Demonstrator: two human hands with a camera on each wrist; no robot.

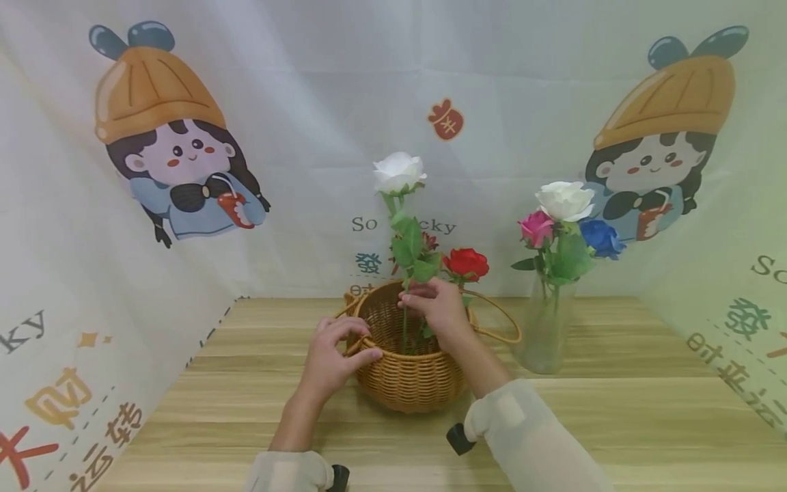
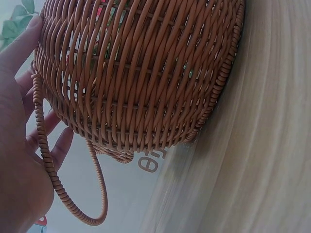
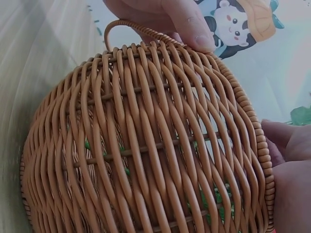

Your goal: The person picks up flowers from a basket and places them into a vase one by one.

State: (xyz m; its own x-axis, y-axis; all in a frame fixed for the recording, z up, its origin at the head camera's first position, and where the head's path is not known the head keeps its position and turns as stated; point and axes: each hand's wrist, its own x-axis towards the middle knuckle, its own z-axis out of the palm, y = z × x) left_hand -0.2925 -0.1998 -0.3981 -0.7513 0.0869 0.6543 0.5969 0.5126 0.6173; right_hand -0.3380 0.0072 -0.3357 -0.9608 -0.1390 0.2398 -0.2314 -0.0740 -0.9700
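A brown wicker basket (image 1: 412, 386) stands on the wooden table with its handles folded down to the sides. My left hand (image 1: 328, 359) grips its left rim, thumb at the front; the left wrist view shows a coiled handle (image 2: 46, 145) passing over that palm. Above the basket's mouth, my right hand (image 1: 444, 316) pinches the green stem of a tall white rose (image 1: 398, 173), which stands nearly upright with its lower end inside. A red rose (image 1: 467, 264) and a small dark-red flower (image 1: 429, 241) also rise from the basket, their stems partly hidden by the right hand.
To the right, a clear vase (image 1: 544, 335) holds a white rose (image 1: 565, 200), a pink rose (image 1: 536, 228) and a blue rose (image 1: 602, 238). The basket's right handle (image 1: 513, 324) sticks out close to it. A printed cloth (image 1: 307, 102) hangs behind the table (image 1: 246, 396) and at both sides.
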